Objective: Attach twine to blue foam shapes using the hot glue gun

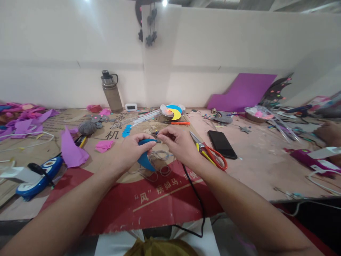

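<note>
My left hand (130, 151) is closed round a blue felt piece (145, 160), held just above the cardboard sheet (149, 199). My right hand (179, 144) pinches something small and dark at the top edge of that blue piece, fingertips meeting those of the left hand. Thin grey string (160, 156) lies looped under and beside the felt. What the right fingers pinch is too small to name.
Red-handled scissors (210, 153) and a black phone (222, 144) lie right of my hands. A water bottle (111, 91), grey yarn (87, 128), purple felt scraps (71, 149) and a blue tool (39, 176) sit left. Another person's hand (330, 133) is at far right.
</note>
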Available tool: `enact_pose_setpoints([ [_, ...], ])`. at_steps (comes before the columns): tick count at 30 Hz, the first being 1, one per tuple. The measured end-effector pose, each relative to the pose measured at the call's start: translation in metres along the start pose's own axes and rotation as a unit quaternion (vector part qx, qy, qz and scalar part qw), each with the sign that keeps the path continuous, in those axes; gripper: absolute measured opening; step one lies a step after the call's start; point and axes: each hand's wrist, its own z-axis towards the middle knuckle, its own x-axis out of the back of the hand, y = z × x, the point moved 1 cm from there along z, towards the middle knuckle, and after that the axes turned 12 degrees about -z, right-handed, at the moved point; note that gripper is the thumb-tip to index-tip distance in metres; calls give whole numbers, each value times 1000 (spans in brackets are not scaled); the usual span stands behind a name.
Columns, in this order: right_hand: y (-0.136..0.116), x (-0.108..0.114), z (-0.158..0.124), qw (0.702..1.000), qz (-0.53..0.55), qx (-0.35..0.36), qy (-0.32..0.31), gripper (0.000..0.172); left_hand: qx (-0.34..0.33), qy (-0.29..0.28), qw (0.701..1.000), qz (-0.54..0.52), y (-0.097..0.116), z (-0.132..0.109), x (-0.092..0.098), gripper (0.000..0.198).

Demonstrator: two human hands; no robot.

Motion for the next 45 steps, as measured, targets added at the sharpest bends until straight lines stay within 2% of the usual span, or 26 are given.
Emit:
enact_pose_setpoints([
  [6, 5, -7, -1, 994, 92, -43, -30, 13, 2, -3, 997, -81, -6, 3, -1, 31],
  [10, 6, -15, -5, 992, 105, -29, -60, 16, -2, 6, 988, -156, -9, 4, -4, 27],
  [13, 2, -19, -10, 998, 35, 1, -59, 22, 1, 27, 979, -201, -12, 4, -6, 25],
  [17, -7, -20, -15, 992, -91, 61, -55, 22, -8, 64, 976, -209, -15, 6, -6, 23],
  [20, -12, -21, -19, 971, -203, 93, -80, 24, -17, 69, 978, -197, -15, 7, -6, 19],
  [24, -16, -21, -24, 927, -341, 129, -87, 22, -21, 83, 985, -151, -10, 4, -6, 17],
  [28, -20, -16, -24, 908, -384, 153, -61, 20, -25, 109, 993, -39, -1, -2, -6, 18],
  [30, -22, -12, -20, 912, -375, 159, -37, 20, -27, 112, 993, -1, 3, -5, -6, 18],
  [32, -23, -6, -15, 929, -339, 146, -11, 20, -32, 107, 994, 22, 6, -6, -6, 17],
  [37, -16, 5, -3, 985, -149, 84, 26, 14, -35, 73, 996, 32, 3, -6, -5, 19],
  [41, -5, 3, 1, 999, -34, 21, 4, 12, -34, 51, 998, -1, -2, -4, -3, 26],
  [45, 3, -4, 2, 992, 92, -52, -67, 16, -19, 24, 999, -36, -1, -3, -3, 25],
])
